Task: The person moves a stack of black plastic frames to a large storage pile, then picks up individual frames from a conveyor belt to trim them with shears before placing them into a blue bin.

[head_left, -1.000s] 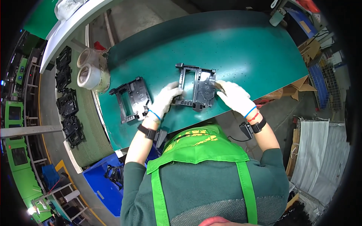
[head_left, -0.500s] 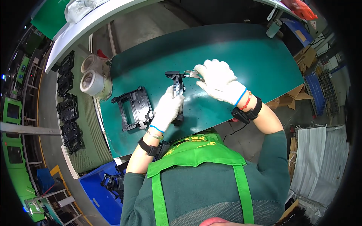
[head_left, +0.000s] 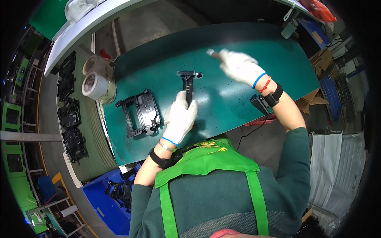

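My left hand [head_left: 180,118], in a white knit glove, is closed around a narrow black plastic part [head_left: 187,82]. The part's wider, T-shaped end points away from me over the green table. My gloved right hand [head_left: 241,68] grips a pair of nippers [head_left: 213,54], smeared by motion. The nippers are beyond the black part and to its right, apart from it. A flat black plastic frame [head_left: 151,112] with a large rectangular opening lies on the table left of my left hand.
Dark specks dot the green tabletop [head_left: 274,59]. Rolls of clear film [head_left: 94,84] stand at its left edge. Several black parts [head_left: 71,113] sit on a green belt [head_left: 90,158] farther left. A blue bin [head_left: 104,212] holds black parts below. A bottle [head_left: 289,29] stands at the far right corner.
My right hand has drawn the nippers away from the black part, up and to the right. The part has turned in my left hand, showing another side.
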`<state>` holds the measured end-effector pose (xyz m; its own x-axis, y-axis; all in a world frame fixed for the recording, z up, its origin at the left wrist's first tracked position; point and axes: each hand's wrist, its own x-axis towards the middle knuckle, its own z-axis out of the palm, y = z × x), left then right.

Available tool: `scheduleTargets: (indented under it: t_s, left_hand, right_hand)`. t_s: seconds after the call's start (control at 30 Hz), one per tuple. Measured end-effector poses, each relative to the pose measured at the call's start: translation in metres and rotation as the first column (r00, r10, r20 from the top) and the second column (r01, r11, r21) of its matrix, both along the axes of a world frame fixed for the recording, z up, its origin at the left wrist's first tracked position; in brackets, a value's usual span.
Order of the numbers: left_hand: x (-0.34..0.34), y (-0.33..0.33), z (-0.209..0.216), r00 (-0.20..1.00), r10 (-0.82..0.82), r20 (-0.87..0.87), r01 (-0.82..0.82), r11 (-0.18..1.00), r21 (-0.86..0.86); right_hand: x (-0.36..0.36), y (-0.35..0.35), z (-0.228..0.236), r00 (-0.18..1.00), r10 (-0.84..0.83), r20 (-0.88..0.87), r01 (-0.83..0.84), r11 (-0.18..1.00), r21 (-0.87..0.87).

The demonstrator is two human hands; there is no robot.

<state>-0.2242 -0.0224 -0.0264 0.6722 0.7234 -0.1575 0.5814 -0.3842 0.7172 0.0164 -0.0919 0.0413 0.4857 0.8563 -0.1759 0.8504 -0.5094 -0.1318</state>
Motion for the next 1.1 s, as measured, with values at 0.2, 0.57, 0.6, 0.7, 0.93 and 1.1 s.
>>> scheduleTargets:
  t_s: [0.2,0.57,0.6,0.7,0.93,1.1]
  left_hand:
    - [-0.025,0.037,0.006,0.868,0.196,0.456,-0.063,0.955,-0.290]
    - [-0.054,0.071,-0.034,0.223,0.846,0.485,0.516,0.320,-0.794]
    - [-0.052,0.069,-0.032,0.217,0.867,0.449,0.452,0.319,-0.833]
    - [-0.051,0.069,-0.030,0.193,0.905,0.379,0.316,0.308,-0.897]
    - [-0.055,0.072,-0.039,0.233,0.894,0.382,0.509,0.223,-0.831]
    - [-0.049,0.068,-0.034,0.242,0.911,0.334,0.514,0.172,-0.841]
  right_hand:
    - [0.002,-0.045,-0.047,0.982,-0.050,-0.181,0.143,0.823,0.550]
    - [-0.107,-0.022,-0.128,0.993,0.100,-0.056,-0.029,0.690,0.723]
    - [-0.110,-0.018,-0.128,0.992,0.112,-0.050,-0.038,0.667,0.744]
    - [-0.114,-0.008,-0.126,0.991,0.106,-0.081,-0.003,0.623,0.782]
    - [-0.110,0.007,-0.124,0.990,0.119,-0.071,-0.013,0.590,0.807]
    - [-0.103,0.006,-0.126,0.970,0.154,-0.187,0.045,0.645,0.763]
